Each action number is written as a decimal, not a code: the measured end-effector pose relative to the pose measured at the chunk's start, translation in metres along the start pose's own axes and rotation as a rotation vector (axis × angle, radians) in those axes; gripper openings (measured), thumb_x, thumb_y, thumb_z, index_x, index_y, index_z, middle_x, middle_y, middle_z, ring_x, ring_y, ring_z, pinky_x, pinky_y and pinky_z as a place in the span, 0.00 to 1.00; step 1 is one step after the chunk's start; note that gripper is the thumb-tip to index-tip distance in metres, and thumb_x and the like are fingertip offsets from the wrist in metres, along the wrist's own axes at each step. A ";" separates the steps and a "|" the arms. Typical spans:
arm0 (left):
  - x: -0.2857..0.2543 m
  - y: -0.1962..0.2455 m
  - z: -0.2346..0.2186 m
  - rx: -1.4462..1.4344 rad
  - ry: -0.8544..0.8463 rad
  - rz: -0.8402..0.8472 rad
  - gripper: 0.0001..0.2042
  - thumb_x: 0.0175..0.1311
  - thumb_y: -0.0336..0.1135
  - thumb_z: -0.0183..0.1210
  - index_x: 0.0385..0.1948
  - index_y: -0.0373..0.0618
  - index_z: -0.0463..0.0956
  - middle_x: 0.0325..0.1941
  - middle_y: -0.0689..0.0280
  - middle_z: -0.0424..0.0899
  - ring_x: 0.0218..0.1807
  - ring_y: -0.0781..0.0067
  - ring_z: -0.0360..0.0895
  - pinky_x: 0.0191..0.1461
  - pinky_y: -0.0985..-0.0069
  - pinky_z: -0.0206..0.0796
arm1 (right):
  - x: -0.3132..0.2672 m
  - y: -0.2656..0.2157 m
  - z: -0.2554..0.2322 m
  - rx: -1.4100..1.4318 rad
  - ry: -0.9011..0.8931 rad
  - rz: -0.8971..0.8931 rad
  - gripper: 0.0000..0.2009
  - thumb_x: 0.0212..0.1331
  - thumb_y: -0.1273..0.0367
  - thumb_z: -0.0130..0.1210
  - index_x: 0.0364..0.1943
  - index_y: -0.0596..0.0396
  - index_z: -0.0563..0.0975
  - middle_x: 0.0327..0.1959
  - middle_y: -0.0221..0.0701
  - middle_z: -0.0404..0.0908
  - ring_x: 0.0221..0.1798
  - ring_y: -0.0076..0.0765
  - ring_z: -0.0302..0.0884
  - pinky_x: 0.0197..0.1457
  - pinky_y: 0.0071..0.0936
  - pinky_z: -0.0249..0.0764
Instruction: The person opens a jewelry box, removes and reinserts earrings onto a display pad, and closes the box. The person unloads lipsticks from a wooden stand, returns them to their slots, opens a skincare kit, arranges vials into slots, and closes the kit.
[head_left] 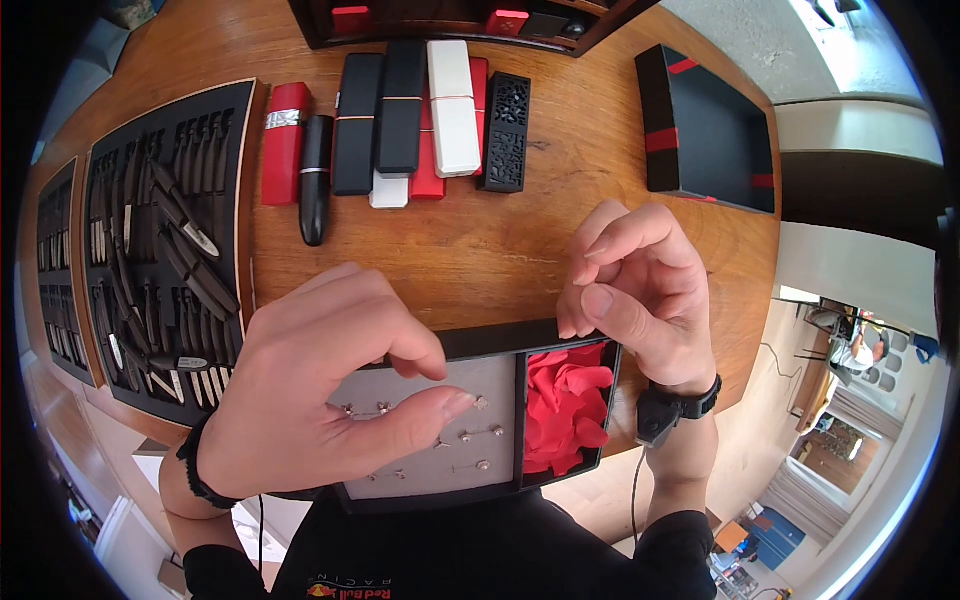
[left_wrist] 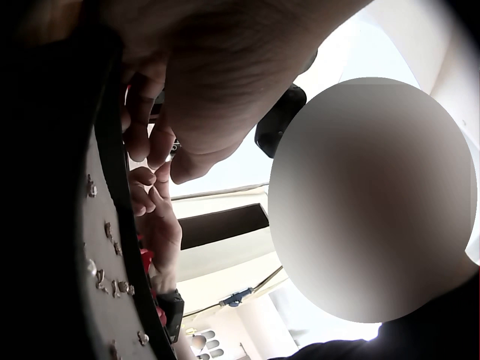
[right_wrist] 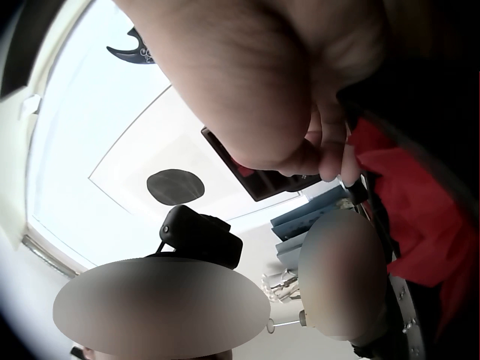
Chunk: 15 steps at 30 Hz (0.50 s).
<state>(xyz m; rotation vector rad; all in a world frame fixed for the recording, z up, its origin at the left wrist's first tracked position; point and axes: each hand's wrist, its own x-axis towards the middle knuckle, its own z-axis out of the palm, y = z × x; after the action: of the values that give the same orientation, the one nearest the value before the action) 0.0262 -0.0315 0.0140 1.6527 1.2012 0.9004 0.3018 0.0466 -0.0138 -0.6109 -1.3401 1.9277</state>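
A shallow black jewelry box (head_left: 500, 350) lies before the person, its grey pad (head_left: 500, 370) carrying several small earrings (head_left: 484, 464), some with pearl-like beads. The left hand (head_left: 330, 380) hovers over the pad's left part, thumb and forefinger apart with a gap between their tips. Its palm and bent fingers show from below in the left wrist view, hiding part of the background. At the box's right end, the right hand (head_left: 645, 295) is raised palm-inward, fingers loosely curled and thumb near them. Nothing shows in its grasp. Red petals (head_left: 565, 410) fill the compartment below it.
Left stands a black tray (head_left: 245, 150) of dark-handled knives. Behind the box lie long red, black and white cases (head_left: 400, 130) and a carved black block (head_left: 505, 130). An open black box (head_left: 715, 140) with red stripes sits at the back right.
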 end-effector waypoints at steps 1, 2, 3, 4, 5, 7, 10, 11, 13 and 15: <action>0.000 0.000 0.000 -0.004 0.001 -0.011 0.10 0.52 0.33 0.77 0.29 0.45 0.83 0.29 0.67 0.84 0.32 0.70 0.79 0.37 0.73 0.66 | 0.000 0.001 -0.001 0.002 0.004 0.002 0.15 0.70 0.84 0.59 0.58 0.61 0.77 0.50 0.31 0.76 0.46 0.21 0.80 0.50 0.23 0.85; 0.000 0.001 0.000 -0.008 0.002 -0.022 0.10 0.52 0.33 0.77 0.29 0.46 0.83 0.28 0.67 0.84 0.32 0.70 0.79 0.38 0.72 0.67 | 0.000 0.002 -0.003 0.022 -0.020 -0.020 0.15 0.70 0.84 0.58 0.59 0.61 0.77 0.50 0.32 0.75 0.46 0.22 0.80 0.50 0.23 0.85; -0.001 0.001 0.000 -0.009 -0.002 -0.024 0.10 0.52 0.33 0.77 0.29 0.46 0.83 0.28 0.67 0.84 0.32 0.70 0.79 0.38 0.72 0.67 | 0.000 0.003 -0.003 0.042 -0.043 -0.043 0.16 0.70 0.84 0.57 0.59 0.62 0.77 0.50 0.32 0.75 0.46 0.22 0.80 0.50 0.23 0.85; -0.001 0.002 0.000 -0.012 -0.001 -0.044 0.10 0.51 0.33 0.78 0.29 0.46 0.83 0.28 0.67 0.84 0.32 0.71 0.79 0.38 0.73 0.66 | 0.000 0.003 -0.004 0.044 -0.040 -0.042 0.16 0.70 0.84 0.57 0.59 0.62 0.77 0.50 0.32 0.75 0.46 0.22 0.80 0.50 0.23 0.85; -0.001 0.002 0.000 -0.015 0.001 -0.063 0.10 0.51 0.34 0.78 0.28 0.46 0.83 0.28 0.67 0.84 0.32 0.71 0.79 0.38 0.73 0.66 | 0.001 0.003 -0.004 0.051 -0.053 -0.057 0.17 0.68 0.86 0.56 0.59 0.63 0.77 0.50 0.33 0.75 0.45 0.22 0.80 0.49 0.23 0.85; -0.001 0.002 -0.001 -0.007 -0.002 -0.058 0.10 0.51 0.34 0.77 0.28 0.46 0.83 0.28 0.67 0.84 0.32 0.71 0.79 0.38 0.73 0.66 | 0.001 0.003 -0.003 0.060 -0.064 -0.069 0.18 0.66 0.88 0.55 0.58 0.64 0.76 0.49 0.33 0.75 0.45 0.23 0.81 0.49 0.23 0.85; -0.001 0.002 -0.001 -0.002 0.000 -0.053 0.10 0.51 0.35 0.77 0.28 0.47 0.83 0.28 0.67 0.84 0.32 0.72 0.78 0.38 0.74 0.65 | 0.000 0.004 -0.002 0.119 -0.049 -0.060 0.22 0.59 0.90 0.52 0.58 0.65 0.76 0.48 0.33 0.75 0.45 0.24 0.81 0.49 0.24 0.86; -0.001 0.002 -0.001 -0.003 0.003 -0.054 0.10 0.51 0.35 0.77 0.28 0.47 0.83 0.28 0.67 0.84 0.32 0.72 0.78 0.38 0.74 0.65 | 0.000 0.003 -0.002 0.130 -0.056 -0.055 0.23 0.56 0.90 0.50 0.58 0.65 0.76 0.47 0.33 0.75 0.45 0.24 0.81 0.49 0.25 0.86; -0.001 0.002 0.000 -0.002 0.008 -0.050 0.10 0.50 0.35 0.77 0.28 0.47 0.83 0.27 0.67 0.84 0.31 0.72 0.78 0.37 0.74 0.65 | 0.000 0.003 -0.001 0.142 -0.064 -0.046 0.24 0.54 0.90 0.49 0.58 0.66 0.75 0.47 0.33 0.74 0.45 0.25 0.81 0.49 0.25 0.86; -0.001 0.002 0.000 -0.001 0.013 -0.045 0.10 0.50 0.35 0.77 0.28 0.47 0.83 0.27 0.67 0.84 0.31 0.72 0.78 0.37 0.74 0.65 | 0.000 0.003 -0.001 0.133 -0.057 -0.057 0.25 0.52 0.90 0.49 0.57 0.66 0.75 0.46 0.33 0.75 0.44 0.25 0.81 0.48 0.25 0.86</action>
<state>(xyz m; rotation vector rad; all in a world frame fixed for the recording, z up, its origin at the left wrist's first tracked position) 0.0268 -0.0323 0.0154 1.6148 1.2411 0.8849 0.3012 0.0465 -0.0165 -0.4512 -1.2385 1.9827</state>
